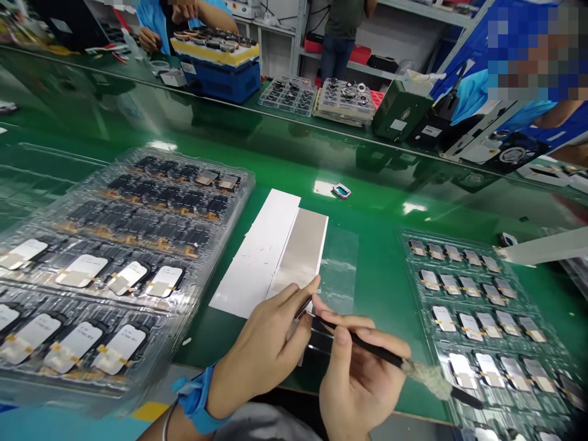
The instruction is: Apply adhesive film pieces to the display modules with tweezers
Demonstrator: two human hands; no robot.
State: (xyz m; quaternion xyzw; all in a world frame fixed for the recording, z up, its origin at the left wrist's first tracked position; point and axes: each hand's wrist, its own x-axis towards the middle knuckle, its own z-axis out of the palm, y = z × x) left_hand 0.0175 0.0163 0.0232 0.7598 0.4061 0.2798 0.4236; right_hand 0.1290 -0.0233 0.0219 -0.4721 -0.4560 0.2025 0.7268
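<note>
My left hand (271, 343), with a blue strap round its wrist, is closed on a small dark-edged part (303, 306) held between thumb and fingers. In my right hand (361, 373) is a slim black hand tool (376, 348), its rear wrapped in pale tape. The tool's thin tip meets the small part, and fingers hide much of that spot. Just beyond my hands lie a white sheet (257, 251) and a grey-faced strip (301, 248). A clear film (340, 263) lies to the right of the strip.
A large clear tray (215, 257) of dark modules, several with white backs, fills the left. Another tray (416, 288) with silver-backed pieces stands on the right. A small framed piece (341, 191) lies farther back. Across the raised shelf are a blue machine (225, 79) and other people.
</note>
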